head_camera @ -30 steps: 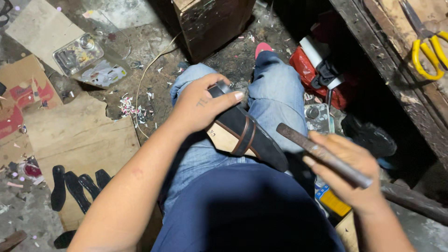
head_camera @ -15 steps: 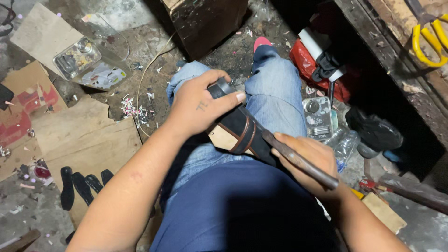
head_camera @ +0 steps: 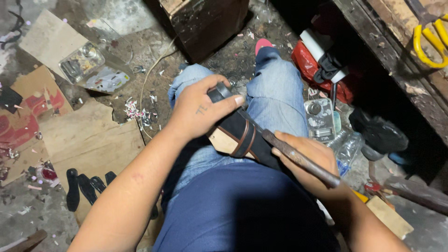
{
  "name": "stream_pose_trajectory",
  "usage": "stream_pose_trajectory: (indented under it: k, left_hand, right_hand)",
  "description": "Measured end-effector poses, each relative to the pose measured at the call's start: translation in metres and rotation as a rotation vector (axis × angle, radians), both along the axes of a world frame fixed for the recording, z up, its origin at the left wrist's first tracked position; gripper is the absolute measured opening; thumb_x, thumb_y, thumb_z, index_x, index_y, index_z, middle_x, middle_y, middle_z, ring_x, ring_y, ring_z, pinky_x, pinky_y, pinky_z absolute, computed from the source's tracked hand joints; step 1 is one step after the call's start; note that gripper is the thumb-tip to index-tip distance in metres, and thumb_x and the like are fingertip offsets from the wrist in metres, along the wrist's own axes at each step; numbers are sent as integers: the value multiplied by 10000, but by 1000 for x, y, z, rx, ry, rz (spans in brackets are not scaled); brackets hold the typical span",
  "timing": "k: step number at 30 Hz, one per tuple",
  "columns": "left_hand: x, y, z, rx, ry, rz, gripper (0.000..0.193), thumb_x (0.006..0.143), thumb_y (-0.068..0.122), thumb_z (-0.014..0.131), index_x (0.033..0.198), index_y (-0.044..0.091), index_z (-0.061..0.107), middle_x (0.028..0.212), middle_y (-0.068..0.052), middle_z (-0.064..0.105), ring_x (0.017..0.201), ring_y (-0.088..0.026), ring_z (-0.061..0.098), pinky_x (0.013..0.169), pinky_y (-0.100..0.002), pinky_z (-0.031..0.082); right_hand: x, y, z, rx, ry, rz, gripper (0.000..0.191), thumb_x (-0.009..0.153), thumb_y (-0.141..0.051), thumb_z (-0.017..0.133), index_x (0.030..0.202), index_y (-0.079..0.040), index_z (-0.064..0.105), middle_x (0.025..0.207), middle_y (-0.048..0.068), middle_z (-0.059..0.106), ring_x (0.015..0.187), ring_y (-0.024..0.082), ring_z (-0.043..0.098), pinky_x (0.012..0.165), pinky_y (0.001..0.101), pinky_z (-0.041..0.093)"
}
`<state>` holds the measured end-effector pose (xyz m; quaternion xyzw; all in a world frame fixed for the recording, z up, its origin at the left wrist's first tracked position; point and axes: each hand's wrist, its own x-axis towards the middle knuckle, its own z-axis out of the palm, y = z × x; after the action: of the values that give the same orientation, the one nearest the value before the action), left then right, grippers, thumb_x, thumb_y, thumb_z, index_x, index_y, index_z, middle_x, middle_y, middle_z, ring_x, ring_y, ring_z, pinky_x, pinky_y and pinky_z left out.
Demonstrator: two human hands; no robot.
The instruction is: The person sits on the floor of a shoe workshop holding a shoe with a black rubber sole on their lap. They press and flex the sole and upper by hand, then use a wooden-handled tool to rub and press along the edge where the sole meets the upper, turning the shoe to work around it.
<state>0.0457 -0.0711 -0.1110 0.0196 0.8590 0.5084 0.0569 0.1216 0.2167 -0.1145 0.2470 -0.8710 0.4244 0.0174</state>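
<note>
One head-worn camera looks steeply down, close over the lap.

Right hand (head_camera: 305, 156), a second ago raised and out to the side, now lowered against the black sandal (head_camera: 242, 135) on the lap. Rusty metal tool (head_camera: 298, 157) in its grip now brought in, tip touching the sandal's sole edge.

A cluttered workshop: littered floor (head_camera: 116, 28), cardboard scraps (head_camera: 88, 140), yellow-handled pliers (head_camera: 431, 42).
</note>
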Motion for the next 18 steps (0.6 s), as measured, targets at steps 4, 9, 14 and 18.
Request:
stream_pose_trajectory:
  k: [4,9,14,18]
  left_hand:
    - [0,-2,6,16,-26,17,461,802,459,811,1074,103,701,873,-56,738,798,-145,660,732,-307,532]
    - [2,4,11,-47,-71,24,502,766,484,812,1088,116,699,795,-67,716,721,-152,657,675,-315,521]
    - [1,1,17,-40,-25,0,500,779,485,815,1091,111,703,803,-67,712,743,-155,661,690,-316,528]
    - [1,3,17,-24,-39,13,500,776,485,808,1087,111,695,811,-61,723,734,-152,660,681,-321,527]
  right_hand:
    - [0,3,7,115,168,71,328,825,-149,806,1115,-28,710,999,134,760,845,292,750,740,362,580]
    - [-9,-9,16,77,58,67,329,852,-135,789,1149,-13,715,949,114,742,809,279,738,717,365,570]
    - [-12,-14,31,88,35,85,316,848,-162,778,1126,-26,716,996,109,762,810,255,754,696,340,584]
    - [-10,-15,37,118,84,67,279,868,-151,768,1116,-34,718,1000,106,759,842,269,754,727,350,581]
